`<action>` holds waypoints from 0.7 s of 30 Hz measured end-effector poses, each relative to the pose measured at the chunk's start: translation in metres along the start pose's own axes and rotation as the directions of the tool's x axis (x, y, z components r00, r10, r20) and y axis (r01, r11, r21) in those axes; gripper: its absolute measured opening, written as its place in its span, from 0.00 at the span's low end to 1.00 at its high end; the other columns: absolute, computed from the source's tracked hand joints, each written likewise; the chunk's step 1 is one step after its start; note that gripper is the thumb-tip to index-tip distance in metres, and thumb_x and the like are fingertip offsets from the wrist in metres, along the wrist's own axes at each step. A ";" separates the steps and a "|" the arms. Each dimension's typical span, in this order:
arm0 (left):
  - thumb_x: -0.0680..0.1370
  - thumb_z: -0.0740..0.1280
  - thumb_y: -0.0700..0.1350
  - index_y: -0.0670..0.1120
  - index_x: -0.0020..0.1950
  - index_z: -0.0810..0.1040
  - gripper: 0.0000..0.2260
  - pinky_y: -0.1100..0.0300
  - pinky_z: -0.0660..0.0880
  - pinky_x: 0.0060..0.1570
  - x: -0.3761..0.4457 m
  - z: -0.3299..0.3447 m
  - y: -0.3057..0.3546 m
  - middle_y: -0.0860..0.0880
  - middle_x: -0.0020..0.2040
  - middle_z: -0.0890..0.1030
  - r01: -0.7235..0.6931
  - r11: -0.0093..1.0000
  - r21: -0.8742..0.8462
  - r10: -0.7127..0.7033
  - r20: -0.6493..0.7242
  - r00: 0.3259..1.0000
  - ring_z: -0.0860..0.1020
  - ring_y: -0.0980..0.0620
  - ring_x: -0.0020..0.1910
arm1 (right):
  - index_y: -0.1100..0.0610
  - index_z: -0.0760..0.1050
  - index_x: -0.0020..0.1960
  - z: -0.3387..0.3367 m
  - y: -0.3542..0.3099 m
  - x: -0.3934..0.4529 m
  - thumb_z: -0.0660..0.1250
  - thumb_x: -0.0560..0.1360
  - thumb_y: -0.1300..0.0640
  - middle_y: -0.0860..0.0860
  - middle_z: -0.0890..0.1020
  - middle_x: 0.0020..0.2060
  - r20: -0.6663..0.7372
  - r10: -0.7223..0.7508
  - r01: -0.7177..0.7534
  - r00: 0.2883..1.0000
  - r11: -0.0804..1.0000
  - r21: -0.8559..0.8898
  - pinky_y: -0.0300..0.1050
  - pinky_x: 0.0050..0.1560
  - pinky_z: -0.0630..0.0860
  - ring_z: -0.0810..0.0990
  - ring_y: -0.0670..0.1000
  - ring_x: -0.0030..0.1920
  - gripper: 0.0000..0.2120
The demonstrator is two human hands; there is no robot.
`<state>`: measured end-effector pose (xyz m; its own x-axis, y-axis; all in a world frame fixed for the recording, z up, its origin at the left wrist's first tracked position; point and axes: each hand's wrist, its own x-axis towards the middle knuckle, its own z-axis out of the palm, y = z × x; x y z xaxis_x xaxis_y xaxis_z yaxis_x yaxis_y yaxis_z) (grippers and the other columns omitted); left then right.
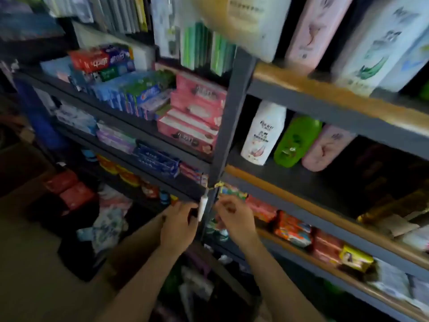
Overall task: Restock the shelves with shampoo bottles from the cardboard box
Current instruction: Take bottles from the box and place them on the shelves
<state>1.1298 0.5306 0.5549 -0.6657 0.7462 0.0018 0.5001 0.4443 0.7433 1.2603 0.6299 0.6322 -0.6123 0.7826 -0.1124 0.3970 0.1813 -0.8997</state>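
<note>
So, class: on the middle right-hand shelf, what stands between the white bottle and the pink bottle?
A green bottle, leaning between the white bottle and the pink bottle. The head view shows it.

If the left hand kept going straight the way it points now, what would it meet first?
Most likely the small white tube hanging from the dark shelf post; the left hand is already at it, fingers curled. Blur hides whether they touch.

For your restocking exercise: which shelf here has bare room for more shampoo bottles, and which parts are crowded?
Bare board lies in front of the white bottle, green bottle and pink bottle, and in the dark stretch to the pink bottle's right. Crowded: the toothpaste boxes left of the upright post.
</note>
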 end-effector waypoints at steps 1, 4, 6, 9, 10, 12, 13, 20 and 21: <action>0.81 0.63 0.44 0.51 0.65 0.75 0.13 0.49 0.77 0.54 -0.010 0.008 -0.021 0.49 0.64 0.73 0.080 0.996 0.024 -0.081 0.052 0.995 0.77 0.48 0.59 | 0.51 0.75 0.42 0.017 0.024 0.001 0.66 0.80 0.59 0.51 0.81 0.30 0.042 0.075 -0.074 0.996 0.997 -0.024 0.48 0.32 0.79 0.79 0.48 0.26 0.09; 0.82 0.61 0.47 0.53 0.68 0.73 0.14 0.52 0.77 0.55 -0.041 0.035 -0.083 0.53 0.65 0.73 0.256 0.963 0.088 -0.268 0.174 0.948 0.76 0.51 0.59 | 0.53 0.75 0.42 0.070 0.099 -0.001 0.65 0.81 0.57 0.51 0.81 0.30 0.158 0.274 -0.265 0.949 0.961 -0.080 0.45 0.30 0.78 0.80 0.49 0.27 0.08; 0.82 0.61 0.48 0.53 0.68 0.73 0.14 0.51 0.76 0.57 -0.064 0.052 -0.125 0.52 0.64 0.74 0.342 0.926 0.157 -0.372 0.235 0.898 0.76 0.50 0.60 | 0.54 0.75 0.42 0.106 0.147 -0.007 0.65 0.80 0.57 0.51 0.81 0.28 0.235 0.391 -0.372 0.890 0.920 -0.123 0.44 0.31 0.77 0.79 0.49 0.26 0.08; 0.81 0.62 0.48 0.48 0.68 0.73 0.16 0.50 0.73 0.59 -0.109 0.074 -0.188 0.46 0.63 0.76 0.402 0.857 0.323 -0.489 0.264 0.831 0.75 0.45 0.62 | 0.51 0.75 0.40 0.158 0.214 -0.025 0.65 0.80 0.57 0.51 0.80 0.28 0.341 0.546 -0.485 0.765 0.838 -0.252 0.44 0.32 0.78 0.79 0.49 0.27 0.09; 0.80 0.63 0.48 0.46 0.68 0.73 0.17 0.49 0.72 0.59 -0.125 0.080 -0.205 0.44 0.63 0.75 0.394 0.832 0.392 -0.512 0.267 0.816 0.74 0.43 0.62 | 0.52 0.75 0.40 0.174 0.234 -0.032 0.65 0.80 0.57 0.51 0.79 0.30 0.367 0.583 -0.507 0.725 0.812 -0.290 0.43 0.32 0.77 0.79 0.48 0.27 0.09; 0.79 0.62 0.49 0.45 0.68 0.74 0.19 0.48 0.67 0.61 -0.155 0.089 -0.232 0.43 0.64 0.75 0.343 0.784 0.517 -0.528 0.265 0.807 0.72 0.42 0.64 | 0.54 0.75 0.40 0.202 0.269 -0.046 0.63 0.79 0.59 0.51 0.78 0.31 0.394 0.628 -0.505 0.671 0.776 -0.377 0.40 0.31 0.74 0.78 0.47 0.27 0.09; 0.78 0.60 0.50 0.45 0.67 0.76 0.19 0.47 0.63 0.63 -0.168 0.093 -0.242 0.43 0.66 0.75 0.298 0.782 0.548 -0.504 0.273 0.820 0.71 0.41 0.66 | 0.54 0.75 0.40 0.214 0.282 -0.051 0.63 0.78 0.59 0.51 0.78 0.32 0.394 0.635 -0.479 0.664 0.767 -0.428 0.40 0.33 0.72 0.79 0.49 0.31 0.09; 0.74 0.56 0.55 0.48 0.59 0.82 0.23 0.46 0.55 0.64 -0.195 0.115 -0.279 0.46 0.65 0.78 0.128 0.802 0.584 -0.320 0.238 0.917 0.70 0.42 0.71 | 0.65 0.67 0.71 0.258 0.355 -0.074 0.74 0.70 0.55 0.60 0.75 0.67 0.126 0.715 -0.531 0.687 0.613 -0.584 0.51 0.65 0.73 0.75 0.59 0.66 0.34; 0.74 0.57 0.55 0.48 0.59 0.82 0.22 0.46 0.55 0.65 -0.197 0.116 -0.281 0.46 0.65 0.78 0.120 0.805 0.581 -0.305 0.233 0.923 0.69 0.42 0.71 | 0.65 0.64 0.72 0.262 0.359 -0.075 0.75 0.70 0.55 0.60 0.74 0.68 0.086 0.746 -0.582 0.660 0.580 -0.570 0.51 0.65 0.74 0.75 0.59 0.66 0.36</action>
<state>1.1845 0.3164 0.2676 -0.6382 0.6690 -0.3809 0.6447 0.7349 0.2104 1.2694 0.4806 0.2074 -0.1667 0.6007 -0.7819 0.9763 -0.0106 -0.2163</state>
